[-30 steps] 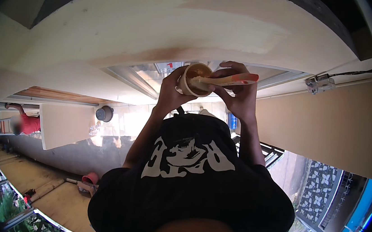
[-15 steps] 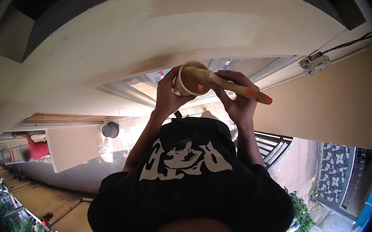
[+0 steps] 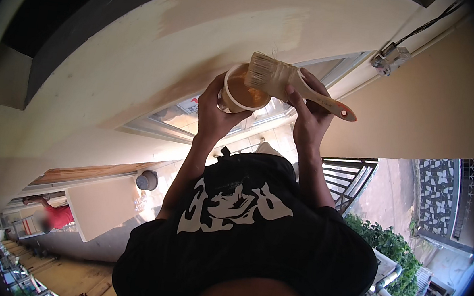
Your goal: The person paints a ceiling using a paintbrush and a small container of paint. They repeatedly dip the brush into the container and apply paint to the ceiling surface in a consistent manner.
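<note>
- Left hand point(image 3: 215, 116): clamped around 1 white-rimmed cup point(image 3: 228, 102) holding orange-brown liquid point(image 3: 241, 92).
- Right hand point(image 3: 310, 120): closed on the handle of 1 wide paintbrush point(image 3: 280, 82).
- The bristles overlap the cup's right side; whether they touch its rim, I cannot tell.

From here I see the left arm point(image 3: 184, 174) stretched toward eleven o'clock, and the right arm point(image 3: 315, 182) toward one. The left hand point(image 3: 213, 112) curls like a C facing three. The right hand point(image 3: 310, 120) pinches.
</note>
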A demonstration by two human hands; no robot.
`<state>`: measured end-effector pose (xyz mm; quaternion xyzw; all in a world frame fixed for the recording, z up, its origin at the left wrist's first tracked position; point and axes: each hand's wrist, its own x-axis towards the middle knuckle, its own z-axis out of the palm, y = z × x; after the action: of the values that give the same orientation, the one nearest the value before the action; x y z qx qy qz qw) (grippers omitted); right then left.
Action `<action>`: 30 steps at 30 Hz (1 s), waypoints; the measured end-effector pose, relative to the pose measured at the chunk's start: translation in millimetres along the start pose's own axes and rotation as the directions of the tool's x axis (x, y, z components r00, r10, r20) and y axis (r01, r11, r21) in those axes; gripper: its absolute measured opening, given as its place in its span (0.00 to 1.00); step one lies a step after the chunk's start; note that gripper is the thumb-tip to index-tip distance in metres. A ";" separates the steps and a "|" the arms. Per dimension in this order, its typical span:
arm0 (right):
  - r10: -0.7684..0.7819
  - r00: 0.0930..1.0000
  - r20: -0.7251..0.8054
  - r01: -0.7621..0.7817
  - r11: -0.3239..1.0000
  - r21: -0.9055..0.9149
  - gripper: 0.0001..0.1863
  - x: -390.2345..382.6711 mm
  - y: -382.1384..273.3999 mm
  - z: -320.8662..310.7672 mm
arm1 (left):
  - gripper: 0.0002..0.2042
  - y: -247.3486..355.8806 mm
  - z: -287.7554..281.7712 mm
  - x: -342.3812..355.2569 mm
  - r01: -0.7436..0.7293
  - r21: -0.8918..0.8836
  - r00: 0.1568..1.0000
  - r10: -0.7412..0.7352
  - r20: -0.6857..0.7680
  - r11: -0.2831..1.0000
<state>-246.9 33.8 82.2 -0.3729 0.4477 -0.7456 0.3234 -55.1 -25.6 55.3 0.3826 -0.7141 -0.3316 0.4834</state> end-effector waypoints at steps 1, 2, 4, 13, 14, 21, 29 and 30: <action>0.008 1.000 -0.006 -0.008 1.000 0.014 0.25 1.4 2.6 -0.5 | 0.39 1.0 0.9 0.8 -0.007 -0.004 1.000 0.007 -0.007 1.000; 0.030 0.998 -0.048 -0.026 0.996 0.082 0.25 3.9 3.8 0.0 | 0.39 2.7 1.5 1.8 -0.013 -0.008 1.000 0.013 -0.015 1.000; 0.085 0.988 -0.127 -0.056 0.974 0.220 0.26 11.4 -0.5 8.6 | 0.39 4.2 2.6 1.7 -0.019 -0.015 1.000 0.019 -0.022 1.000; -0.067 0.918 -0.390 0.224 0.901 0.372 0.23 72.2 20.4 44.2 | 0.36 -8.5 -14.7 -25.2 0.059 -0.007 0.998 -0.058 0.009 0.998; -0.069 0.915 -0.398 0.224 0.907 0.357 0.23 71.9 32.5 41.0 | 0.36 -11.4 -19.0 -30.3 0.081 -0.019 0.997 -0.081 0.015 0.997; -0.004 0.877 -0.480 0.134 0.962 0.237 0.17 40.8 55.6 4.9 | 0.36 -33.0 -49.6 -73.9 0.182 0.016 0.983 -0.182 0.025 0.983; -0.103 0.855 -0.508 0.334 0.860 0.387 0.15 79.7 49.6 47.3 | 0.38 -43.7 -59.7 -82.8 0.299 -0.007 0.937 -0.293 0.189 0.954; -0.059 0.853 -0.518 0.306 0.861 0.407 0.15 73.4 68.4 45.1 | 0.37 -41.9 -61.0 -78.8 0.277 -0.006 0.940 -0.270 0.207 0.961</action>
<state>-236.2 -72.0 54.1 -0.1235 0.2793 -0.9296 0.2062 30.9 16.1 4.7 0.4333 -0.6940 -0.4455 0.3635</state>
